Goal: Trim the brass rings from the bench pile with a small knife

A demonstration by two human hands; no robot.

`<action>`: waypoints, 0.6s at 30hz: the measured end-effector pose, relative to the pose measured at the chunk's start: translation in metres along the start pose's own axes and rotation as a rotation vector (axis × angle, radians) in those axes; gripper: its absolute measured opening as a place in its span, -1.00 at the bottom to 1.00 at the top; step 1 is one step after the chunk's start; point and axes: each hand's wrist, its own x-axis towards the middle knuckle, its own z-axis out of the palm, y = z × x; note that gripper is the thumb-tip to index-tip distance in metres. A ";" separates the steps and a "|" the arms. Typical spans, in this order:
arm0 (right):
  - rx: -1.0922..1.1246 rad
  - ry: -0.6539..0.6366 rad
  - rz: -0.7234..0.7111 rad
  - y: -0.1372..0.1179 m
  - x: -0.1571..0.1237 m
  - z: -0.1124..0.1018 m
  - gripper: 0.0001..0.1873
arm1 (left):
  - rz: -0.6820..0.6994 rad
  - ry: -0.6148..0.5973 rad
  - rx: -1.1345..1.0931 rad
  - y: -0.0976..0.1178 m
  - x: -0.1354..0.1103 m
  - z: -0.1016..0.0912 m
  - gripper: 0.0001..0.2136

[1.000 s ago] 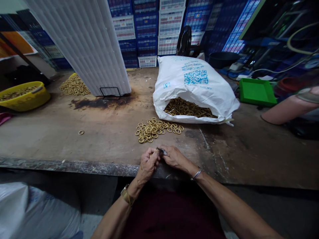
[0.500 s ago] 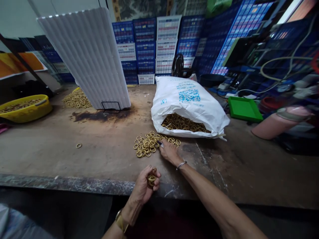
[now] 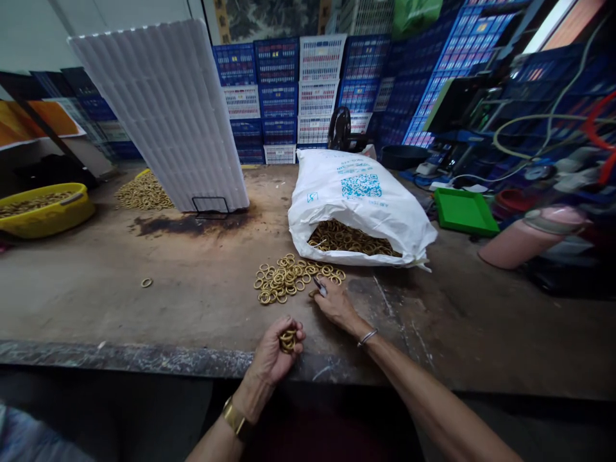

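My left hand (image 3: pixel 278 351) is curled, palm up, around several brass-coloured rings (image 3: pixel 287 341) close to the table's front edge. My right hand (image 3: pixel 337 305) grips a small pen-like tool (image 3: pixel 320 287) with a dark tip and a pale body; its exact kind is unclear. At the right fingertips shows part of one ring (image 3: pixel 312 293). Just beyond both hands lies a loose pile of rings (image 3: pixel 283 277) on the table. Behind it rests a white woven sack (image 3: pixel 356 186) on its side, its mouth facing me and full of more rings.
One stray ring (image 3: pixel 147 282) lies at left on the wooden table (image 3: pixel 192 314). A ribbed white panel (image 3: pixel 168 115) stands in a wire holder, beside a yellow basin (image 3: pixel 52 212) and a ring heap (image 3: pixel 144 192). A green tray (image 3: pixel 466 210) and pink bottle (image 3: pixel 529 236) are at right.
My right hand has drawn back slightly from the pile, toward me and to the right, with a ring at its fingertips. My left hand stays curled around its rings.
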 end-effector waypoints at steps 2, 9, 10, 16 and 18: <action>0.264 -0.034 0.082 -0.003 -0.009 -0.001 -0.89 | 0.122 0.016 0.155 -0.001 0.001 0.003 -0.79; 1.036 -0.433 0.423 -0.024 -0.039 -0.018 -0.73 | 0.605 0.076 0.928 -0.006 0.008 -0.001 -0.73; 1.078 -0.496 0.432 -0.025 -0.040 -0.020 -0.74 | 0.656 0.047 0.981 -0.007 0.008 -0.002 -0.73; 1.204 -0.706 0.436 -0.022 -0.044 -0.019 -0.81 | 0.751 -0.066 1.115 -0.007 0.006 0.001 -0.80; 1.210 -0.715 0.451 -0.021 -0.045 -0.017 -0.80 | 0.761 -0.057 1.146 -0.007 0.003 0.003 -0.82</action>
